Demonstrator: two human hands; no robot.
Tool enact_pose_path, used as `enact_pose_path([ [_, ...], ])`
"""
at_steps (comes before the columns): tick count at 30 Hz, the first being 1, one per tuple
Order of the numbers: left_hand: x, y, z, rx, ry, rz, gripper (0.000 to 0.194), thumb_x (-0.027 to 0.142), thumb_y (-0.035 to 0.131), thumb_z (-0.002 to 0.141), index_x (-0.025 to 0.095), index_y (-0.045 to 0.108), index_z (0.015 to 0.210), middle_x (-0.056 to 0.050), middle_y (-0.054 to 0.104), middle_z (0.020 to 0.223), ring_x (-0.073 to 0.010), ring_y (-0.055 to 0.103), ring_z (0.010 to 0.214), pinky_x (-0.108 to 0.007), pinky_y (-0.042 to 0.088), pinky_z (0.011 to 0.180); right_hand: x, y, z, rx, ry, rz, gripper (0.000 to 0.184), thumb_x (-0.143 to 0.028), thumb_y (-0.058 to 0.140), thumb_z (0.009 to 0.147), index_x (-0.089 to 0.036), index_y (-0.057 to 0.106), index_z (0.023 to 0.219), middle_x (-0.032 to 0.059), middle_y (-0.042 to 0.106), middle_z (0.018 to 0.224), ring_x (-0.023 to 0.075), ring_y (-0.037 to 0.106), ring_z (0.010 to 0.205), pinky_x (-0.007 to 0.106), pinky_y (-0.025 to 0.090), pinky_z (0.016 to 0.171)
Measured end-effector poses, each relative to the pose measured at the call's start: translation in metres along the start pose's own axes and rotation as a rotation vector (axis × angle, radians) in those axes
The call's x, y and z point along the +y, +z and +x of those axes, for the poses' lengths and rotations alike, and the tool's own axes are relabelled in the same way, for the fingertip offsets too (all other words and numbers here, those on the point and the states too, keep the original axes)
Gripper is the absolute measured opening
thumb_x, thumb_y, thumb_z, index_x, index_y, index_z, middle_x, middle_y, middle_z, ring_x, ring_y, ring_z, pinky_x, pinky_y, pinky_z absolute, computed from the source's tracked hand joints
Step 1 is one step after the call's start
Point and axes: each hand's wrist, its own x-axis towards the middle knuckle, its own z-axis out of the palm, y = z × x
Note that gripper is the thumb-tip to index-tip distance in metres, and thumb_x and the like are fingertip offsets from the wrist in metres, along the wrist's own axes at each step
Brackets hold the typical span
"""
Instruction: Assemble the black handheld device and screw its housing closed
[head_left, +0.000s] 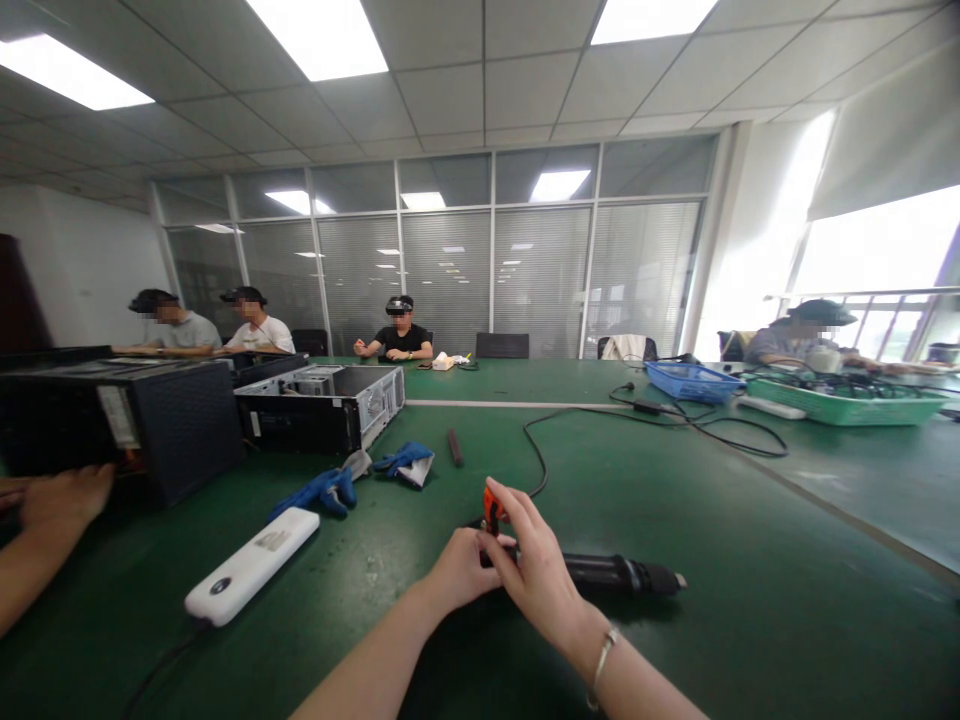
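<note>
In front of me, my right hand is closed around a small orange-and-black screwdriver, its handle upright between thumb and fingers. My left hand is pinched just under it, on a dark piece mostly covered by both hands; its kind cannot be made out. Partly behind my right hand lies a black cylindrical tool, like an electric screwdriver, with its metal tip towards the right. Its left end is hidden by my hands.
A white power strip, blue gloves, a dark bar and an open computer case lie leftward. A co-worker's hand touches another case. Right stand blue and green baskets, beside a black cable.
</note>
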Motion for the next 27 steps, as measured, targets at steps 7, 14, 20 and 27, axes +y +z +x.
enact_pose_path([
  [7, -0.0036, 0.0001, 0.0, -0.009, -0.049, 0.074, 0.014, 0.02, 0.068, 0.074, 0.01, 0.075, 0.079, -0.001, 0.069, 0.07, -0.0147, 0.057, 0.063, -0.02, 0.04, 0.06, 0.0049, 0.0016, 0.0, 0.012, -0.037, -0.011, 0.055, -0.011, 0.041, 0.091, -0.028, 0.036, 0.143, 0.0084, 0.058, 0.116, 0.0194, 0.059, 0.103, 0.033, 0.052, 0.089],
  [14, -0.001, -0.0001, 0.0006, -0.026, -0.053, 0.071, 0.016, 0.019, 0.065, 0.075, 0.011, 0.075, 0.086, 0.0, 0.07, 0.072, -0.0148, 0.057, 0.066, -0.02, 0.041, 0.061, 0.0055, 0.0031, -0.0021, 0.05, 0.01, -0.111, 0.054, -0.015, 0.049, 0.089, -0.029, 0.039, 0.14, 0.0075, 0.059, 0.115, 0.0221, 0.057, 0.103, 0.039, 0.052, 0.09],
  [20, -0.0024, -0.0003, 0.0005, -0.014, -0.032, 0.061, 0.014, 0.017, 0.064, 0.075, 0.011, 0.075, 0.081, 0.0, 0.069, 0.069, -0.0133, 0.055, 0.062, -0.02, 0.039, 0.059, 0.0038, 0.0029, -0.0022, 0.026, -0.035, -0.082, 0.06, -0.011, 0.045, 0.09, -0.029, 0.03, 0.146, 0.0074, 0.057, 0.123, 0.0202, 0.056, 0.109, 0.037, 0.05, 0.094],
  [27, -0.0009, -0.0003, 0.0002, -0.024, -0.102, 0.066, 0.017, 0.022, 0.068, 0.073, 0.01, 0.076, 0.084, -0.001, 0.071, 0.072, -0.0167, 0.059, 0.067, -0.021, 0.043, 0.062, 0.0102, 0.0056, -0.0013, 0.106, 0.001, -0.13, 0.05, -0.016, 0.052, 0.089, -0.03, 0.045, 0.137, 0.0068, 0.061, 0.109, 0.022, 0.059, 0.098, 0.038, 0.053, 0.086],
])
